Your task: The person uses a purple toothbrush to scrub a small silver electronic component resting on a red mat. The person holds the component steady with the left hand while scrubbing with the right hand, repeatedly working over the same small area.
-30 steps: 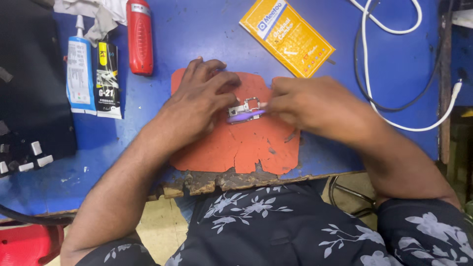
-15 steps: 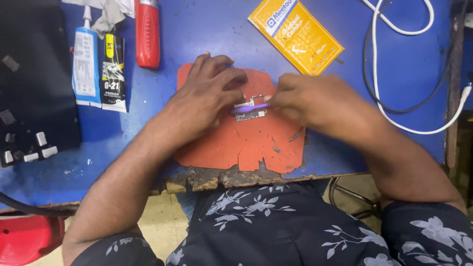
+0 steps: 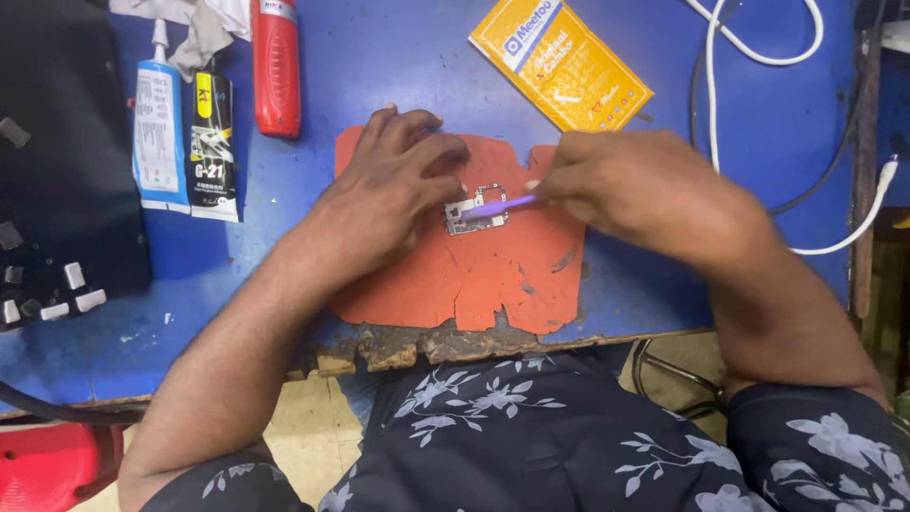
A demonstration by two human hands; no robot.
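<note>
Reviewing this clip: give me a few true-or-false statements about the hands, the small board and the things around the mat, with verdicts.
1. The left hand presses a small circuit board onto the orange mat. True.
2. The right hand holds a red screwdriver. False: it holds a thin purple tool.
3. The tool's tip lies on the board. True.
4. The yellow packet lies on the mat. False: it lies on the blue table, beyond the mat.
5. A white cable runs at the right. True.

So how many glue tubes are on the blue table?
2, side by side at upper left: a white-and-blue tube and a black-and-yellow tube right of it. Others may be hidden under the cloth.
</note>
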